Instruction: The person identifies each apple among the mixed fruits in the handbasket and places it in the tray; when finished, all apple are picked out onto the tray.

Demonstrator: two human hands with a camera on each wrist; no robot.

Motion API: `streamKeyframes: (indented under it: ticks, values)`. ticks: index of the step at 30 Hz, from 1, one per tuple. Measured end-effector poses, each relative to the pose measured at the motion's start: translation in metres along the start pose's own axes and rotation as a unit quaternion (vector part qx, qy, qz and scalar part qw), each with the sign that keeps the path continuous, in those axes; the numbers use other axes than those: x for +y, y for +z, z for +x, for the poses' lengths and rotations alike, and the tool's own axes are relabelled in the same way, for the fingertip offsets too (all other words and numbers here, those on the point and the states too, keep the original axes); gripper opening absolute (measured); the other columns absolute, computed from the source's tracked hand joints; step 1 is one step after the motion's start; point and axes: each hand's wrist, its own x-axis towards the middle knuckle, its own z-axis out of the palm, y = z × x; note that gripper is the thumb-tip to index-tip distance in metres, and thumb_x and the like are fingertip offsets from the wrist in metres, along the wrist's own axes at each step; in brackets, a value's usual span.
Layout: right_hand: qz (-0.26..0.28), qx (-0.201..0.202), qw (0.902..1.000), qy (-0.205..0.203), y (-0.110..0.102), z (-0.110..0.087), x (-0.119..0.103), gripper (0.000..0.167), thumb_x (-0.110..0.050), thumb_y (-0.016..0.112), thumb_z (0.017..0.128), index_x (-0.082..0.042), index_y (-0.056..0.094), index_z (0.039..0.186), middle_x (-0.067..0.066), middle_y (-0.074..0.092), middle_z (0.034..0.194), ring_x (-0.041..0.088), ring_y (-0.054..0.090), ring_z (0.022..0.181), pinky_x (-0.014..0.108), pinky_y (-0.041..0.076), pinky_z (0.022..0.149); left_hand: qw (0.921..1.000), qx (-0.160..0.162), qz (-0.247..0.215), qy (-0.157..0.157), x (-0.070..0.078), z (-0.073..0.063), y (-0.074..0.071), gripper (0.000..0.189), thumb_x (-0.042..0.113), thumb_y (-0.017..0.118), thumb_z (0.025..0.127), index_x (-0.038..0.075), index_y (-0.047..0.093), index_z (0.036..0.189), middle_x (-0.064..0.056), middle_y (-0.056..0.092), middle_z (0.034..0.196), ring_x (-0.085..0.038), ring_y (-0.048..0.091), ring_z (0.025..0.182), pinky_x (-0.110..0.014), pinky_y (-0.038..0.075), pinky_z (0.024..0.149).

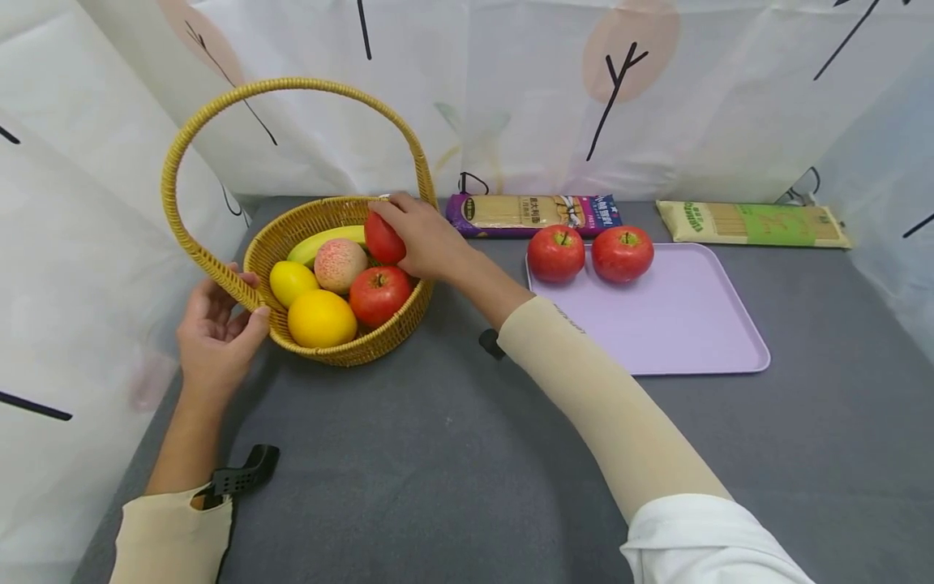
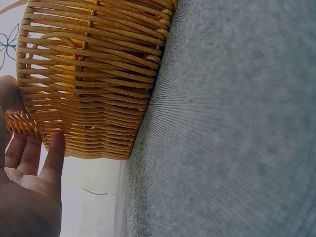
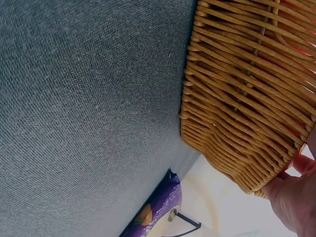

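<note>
A yellow wicker basket [image 1: 379, 345] with a tall hoop handle [image 1: 292, 83] stands at the left of the table. My left hand [image 1: 219, 332] holds its left side where the handle meets the rim; the left wrist view shows thumb and fingers around the wicker. Inside the basket's right side, my right hand [image 1: 423, 243] grips a red apple [image 1: 383, 239], partly covered by the fingers. Around it lie another red apple [image 1: 380, 295], a peach [image 1: 340, 265], a banana [image 1: 321, 242], a lemon [image 1: 292, 281] and an orange [image 1: 321, 319].
Two red apples sit at the back left of a lilac tray [image 1: 693, 324], right of the basket. Behind lie a purple noodle packet [image 1: 533, 215] and a green noodle packet [image 1: 755, 223], near the curtain [image 1: 511, 97]. The right forearm crosses in front of the tray's left edge.
</note>
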Motion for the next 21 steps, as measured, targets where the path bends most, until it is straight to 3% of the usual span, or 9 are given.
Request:
streamKeyframes:
  ticks: [9, 17, 21]
  values:
    - [0.017, 0.009, 0.9995, 0.024, -0.004, 0.000, -0.002, 0.084, -0.024, 0.079, 0.084, -0.013, 0.034, 0.154, 0.013, 0.039, 0.145, 0.029, 0.046, 0.126, 0.036, 0.047, 0.102, 1.0000, -0.003, 0.003, 0.003, 0.001, 0.001, 0.000, 0.058, -0.019, 0.063, 0.081, -0.007, 0.052, 0.136, -0.024, 0.059, 0.122, -0.032, 0.056, 0.112, -0.023, 0.051, 0.095]
    - [0.127, 0.035, 0.9911, 0.018, -0.009, -0.011, -0.005, 0.091, -0.028, 0.083, 0.081, -0.006, 0.030, 0.152, 0.014, 0.039, 0.147, 0.025, 0.045, 0.127, 0.034, 0.045, 0.105, 1.0000, 0.002, 0.008, -0.003, 0.000, 0.000, -0.001, 0.058, -0.019, 0.062, 0.081, -0.004, 0.053, 0.135, -0.023, 0.059, 0.123, -0.030, 0.057, 0.112, -0.022, 0.051, 0.094]
    - [0.105, 0.043, 0.9935, 0.009, -0.012, -0.020, -0.005, 0.087, -0.036, 0.082, 0.080, -0.011, 0.038, 0.151, 0.011, 0.042, 0.142, 0.023, 0.044, 0.124, 0.033, 0.051, 0.097, 1.0000, 0.002, 0.008, -0.004, 0.000, 0.000, -0.001, 0.058, -0.019, 0.062, 0.080, -0.004, 0.053, 0.135, -0.022, 0.059, 0.123, -0.029, 0.057, 0.112, -0.021, 0.051, 0.093]
